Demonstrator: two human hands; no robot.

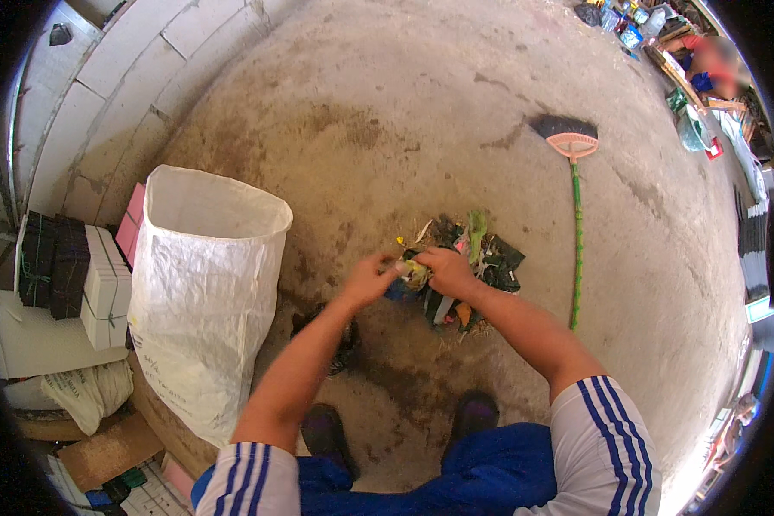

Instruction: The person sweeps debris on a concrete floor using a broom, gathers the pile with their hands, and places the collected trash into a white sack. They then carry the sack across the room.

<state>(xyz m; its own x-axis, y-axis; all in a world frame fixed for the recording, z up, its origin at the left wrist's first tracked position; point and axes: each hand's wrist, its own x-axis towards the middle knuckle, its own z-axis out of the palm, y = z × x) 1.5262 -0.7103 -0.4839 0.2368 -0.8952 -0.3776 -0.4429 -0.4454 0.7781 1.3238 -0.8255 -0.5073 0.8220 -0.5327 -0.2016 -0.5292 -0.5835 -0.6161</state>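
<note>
My left hand (371, 280) and my right hand (449, 272) come together over a pile of mixed scraps (500, 263) on the concrete floor. Between their fingers is a crumpled yellowish-green piece (416, 274), which looks like thin plastic. Both hands are closed on it; the fingertips are partly hidden and slightly blurred. The pile holds dark sheets, a green strip (476, 225), an orange bit (463, 315) and small litter. Something blue (396, 291) shows just under my left fingers.
A tall white woven sack (206, 292) stands to the left, mouth upward. A broom (576, 198) with a green handle lies on the right. Tied black stacks (53, 267) and a white stack (105, 288) sit by the block wall. Another person (712, 64) is at far right among clutter.
</note>
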